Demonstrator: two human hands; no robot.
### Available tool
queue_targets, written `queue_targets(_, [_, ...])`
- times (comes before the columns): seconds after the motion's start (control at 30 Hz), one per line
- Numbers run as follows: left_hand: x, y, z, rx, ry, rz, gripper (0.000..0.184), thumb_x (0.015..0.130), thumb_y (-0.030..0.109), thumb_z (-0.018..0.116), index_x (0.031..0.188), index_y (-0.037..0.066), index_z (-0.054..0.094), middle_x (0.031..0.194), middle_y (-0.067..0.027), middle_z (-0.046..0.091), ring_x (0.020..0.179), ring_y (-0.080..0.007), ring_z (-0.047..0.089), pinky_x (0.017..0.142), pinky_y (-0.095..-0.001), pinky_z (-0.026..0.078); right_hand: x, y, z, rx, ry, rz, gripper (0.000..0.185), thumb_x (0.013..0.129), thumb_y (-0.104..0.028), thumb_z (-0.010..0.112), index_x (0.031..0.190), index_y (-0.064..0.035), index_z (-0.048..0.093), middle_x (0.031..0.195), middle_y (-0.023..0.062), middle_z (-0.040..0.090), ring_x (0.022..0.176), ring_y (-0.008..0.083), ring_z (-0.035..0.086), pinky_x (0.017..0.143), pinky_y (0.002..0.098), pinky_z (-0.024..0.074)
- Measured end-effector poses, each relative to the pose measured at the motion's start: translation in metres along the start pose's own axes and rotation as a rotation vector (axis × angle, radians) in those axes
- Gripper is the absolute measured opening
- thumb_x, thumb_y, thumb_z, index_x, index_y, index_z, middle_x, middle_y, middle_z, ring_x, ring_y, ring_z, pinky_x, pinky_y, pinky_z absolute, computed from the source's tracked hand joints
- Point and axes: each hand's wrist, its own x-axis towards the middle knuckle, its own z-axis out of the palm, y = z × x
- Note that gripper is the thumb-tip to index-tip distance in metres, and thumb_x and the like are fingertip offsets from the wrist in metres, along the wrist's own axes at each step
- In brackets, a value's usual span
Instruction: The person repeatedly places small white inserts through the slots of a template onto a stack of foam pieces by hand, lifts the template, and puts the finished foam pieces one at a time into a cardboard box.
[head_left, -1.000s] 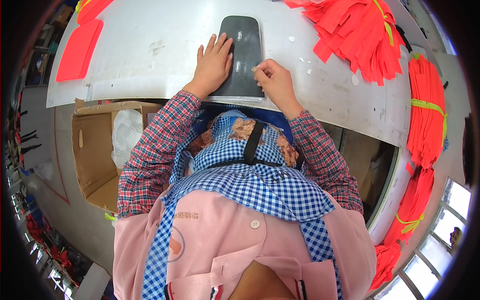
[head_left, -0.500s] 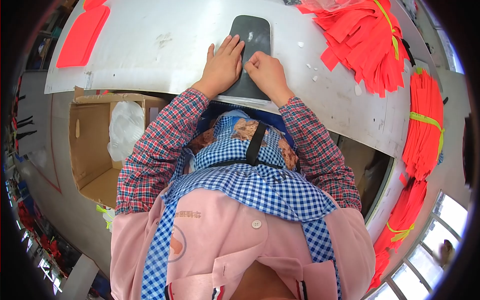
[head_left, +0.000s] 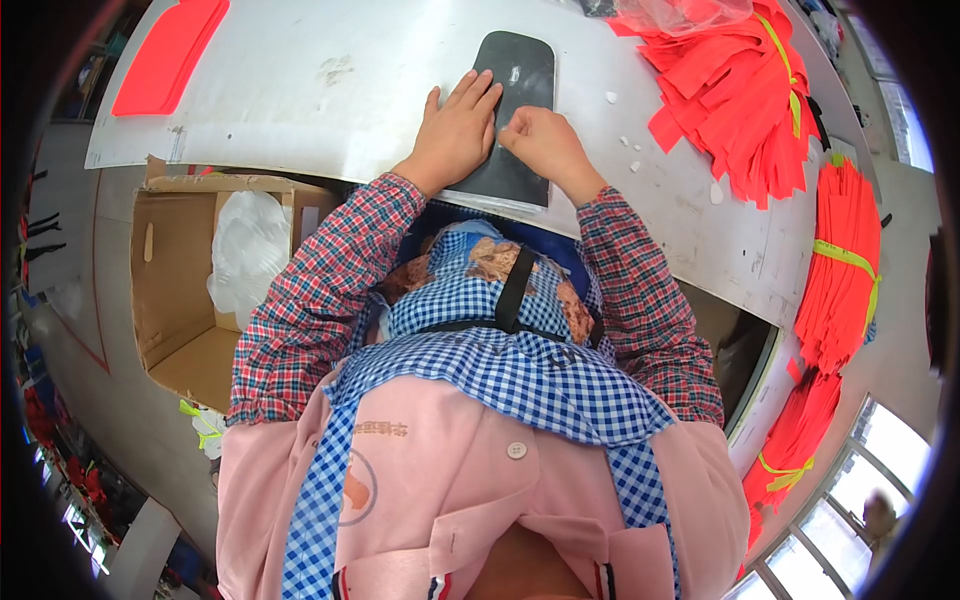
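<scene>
A flat black panel (head_left: 522, 80) with rounded far corners lies on the white tabletop, and thin pale layers show along its near edge. My left hand (head_left: 457, 135) rests on the panel's left side, fingers stretched out and pointing away from me. Over the panel's right half, my right hand (head_left: 550, 148) is closed, with thumb and index finger pinched together. Whatever may be between those fingertips is too small or hidden to make out. A small whitish mark (head_left: 515, 74) shows on the black surface beyond my hands.
Flat red pieces (head_left: 170, 60) lie at the table's left. Red strip bundles tied with yellow bands, one on the table (head_left: 735, 110) and another along its right edge (head_left: 838, 270), are on the right. White scraps (head_left: 717, 193) lie between. A cardboard box (head_left: 175, 290) holds a clear plastic bag (head_left: 247, 255).
The view has shifted slightly, so the panel and both hands appear a little farther right. My left hand stays flat on the panel; my right hand stays pinched over it.
</scene>
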Motion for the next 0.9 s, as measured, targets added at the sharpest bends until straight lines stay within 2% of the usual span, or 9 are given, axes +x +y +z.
queue_targets(0.1, [0.0,0.0,-0.001,-0.012,0.0,0.006,0.042,0.096,0.018,0.045,0.136,0.009,0.048,0.149,-0.0108,0.04,0.139,-0.0284,0.034,0.109,-0.057,0.028,0.01,-0.001,-0.014,0.156,-0.229,0.145,0.023,0.079,-0.026,0.065,0.079,-0.0023,0.064,0.073,0.0121,0.066,0.064,0.0213,0.065,0.059,0.035,0.0518])
queue_targets(0.2, [0.001,0.0,-0.002,-0.025,-0.002,0.0,0.042,0.095,0.017,0.045,0.136,0.008,0.048,0.148,-0.0118,0.04,0.139,-0.029,0.034,0.109,-0.0569,0.028,0.03,0.011,-0.014,0.378,-0.054,0.125,0.022,0.08,-0.025,0.065,0.08,-0.0024,0.064,0.071,0.0089,0.065,0.061,0.0158,0.063,0.054,0.032,0.0506])
queue_targets(0.4, [0.001,0.002,-0.004,-0.029,-0.006,0.004,0.042,0.095,0.016,0.045,0.136,0.007,0.048,0.148,-0.0126,0.04,0.139,-0.0294,0.034,0.108,-0.0574,0.028,0.068,0.017,-0.024,0.237,0.097,0.081,0.025,0.08,-0.028,0.065,0.082,-0.0031,0.065,0.076,0.0105,0.068,0.063,0.0166,0.064,0.06,0.0306,0.0517])
queue_targets(0.5, [0.001,0.003,-0.005,-0.036,-0.009,0.0,0.042,0.095,0.015,0.045,0.136,0.007,0.048,0.148,-0.0127,0.04,0.139,-0.0294,0.034,0.108,-0.0576,0.029,0.086,0.025,-0.019,0.042,0.165,0.003,0.027,0.08,-0.03,0.066,0.08,-0.0034,0.065,0.074,0.0104,0.068,0.063,0.018,0.065,0.063,0.03,0.0518])
queue_targets(0.6, [0.001,0.003,-0.004,-0.038,-0.003,0.001,0.042,0.095,0.015,0.045,0.136,0.007,0.048,0.148,-0.0129,0.04,0.139,-0.0295,0.034,0.108,-0.0577,0.029,0.09,0.022,-0.02,-0.005,0.159,0.032,0.029,0.078,-0.032,0.066,0.079,-0.0031,0.066,0.069,0.0106,0.066,0.059,0.0195,0.064,0.062,0.0313,0.0519])
queue_targets(0.8, [0.001,0.004,-0.005,-0.04,0.0,-0.001,0.042,0.095,0.016,0.045,0.136,0.007,0.048,0.147,-0.0133,0.04,0.139,-0.0298,0.034,0.107,-0.058,0.03,0.094,0.016,-0.037,0.111,-0.133,0.092,0.03,0.077,-0.033,0.066,0.077,-0.003,0.066,0.064,0.0105,0.065,0.054,0.0191,0.063,0.06,0.0326,0.0522])
queue_targets(0.9, [0.002,0.003,-0.004,-0.045,0.008,0.004,0.042,0.095,0.016,0.045,0.136,0.007,0.048,0.147,-0.0135,0.041,0.139,-0.03,0.035,0.107,-0.0581,0.03,0.09,0.015,-0.028,0.134,0.06,0.126,0.03,0.077,-0.033,0.065,0.075,-0.003,0.065,0.064,0.0094,0.065,0.054,0.0188,0.063,0.059,0.0322,0.0519])
